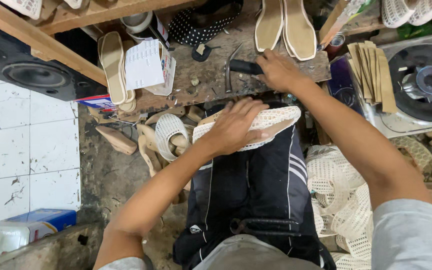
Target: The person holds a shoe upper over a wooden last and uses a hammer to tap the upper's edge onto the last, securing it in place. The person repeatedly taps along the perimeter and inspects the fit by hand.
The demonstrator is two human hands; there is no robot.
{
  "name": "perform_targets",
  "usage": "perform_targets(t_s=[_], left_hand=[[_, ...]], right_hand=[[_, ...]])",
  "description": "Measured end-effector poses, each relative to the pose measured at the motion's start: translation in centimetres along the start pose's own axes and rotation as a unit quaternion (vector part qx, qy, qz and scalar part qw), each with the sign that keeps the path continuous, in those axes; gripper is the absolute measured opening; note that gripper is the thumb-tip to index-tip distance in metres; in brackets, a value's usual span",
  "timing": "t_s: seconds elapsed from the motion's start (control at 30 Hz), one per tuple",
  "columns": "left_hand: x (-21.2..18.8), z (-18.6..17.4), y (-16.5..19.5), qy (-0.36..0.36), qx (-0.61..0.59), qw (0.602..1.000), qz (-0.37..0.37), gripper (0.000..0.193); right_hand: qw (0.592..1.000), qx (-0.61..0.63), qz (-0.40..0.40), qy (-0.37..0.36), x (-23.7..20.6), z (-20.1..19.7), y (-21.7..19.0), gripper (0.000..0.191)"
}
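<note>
My left hand presses flat on a shoe last covered with cream mesh upper, which rests on my lap over dark track trousers. My right hand reaches forward to the worn wooden bench and closes around the black handle of a hammer, whose metal head lies on the bench top.
Two beige insoles lie at the back of the bench, more insoles at its left. Wooden lasts and a mesh upper sit on the floor. Mesh uppers pile at my right. A gas burner and card strips stand right; a speaker sits left.
</note>
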State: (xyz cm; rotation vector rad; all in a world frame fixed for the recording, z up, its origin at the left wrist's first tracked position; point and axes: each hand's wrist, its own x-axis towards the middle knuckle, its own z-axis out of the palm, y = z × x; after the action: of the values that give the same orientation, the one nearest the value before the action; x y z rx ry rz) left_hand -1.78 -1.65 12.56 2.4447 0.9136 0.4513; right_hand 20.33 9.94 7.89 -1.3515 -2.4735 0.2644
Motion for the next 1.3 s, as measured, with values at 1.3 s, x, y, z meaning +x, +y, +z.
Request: perform_targets(t_s=[1.3], left_hand=[[4.0, -5.2, -3.4, -0.319, -0.047, 0.938, -0.125, 0.063]], right_hand=[[0.831, 0.394, 0.337, 0.201, -18.0, -1.0, -19.5, 0.016]])
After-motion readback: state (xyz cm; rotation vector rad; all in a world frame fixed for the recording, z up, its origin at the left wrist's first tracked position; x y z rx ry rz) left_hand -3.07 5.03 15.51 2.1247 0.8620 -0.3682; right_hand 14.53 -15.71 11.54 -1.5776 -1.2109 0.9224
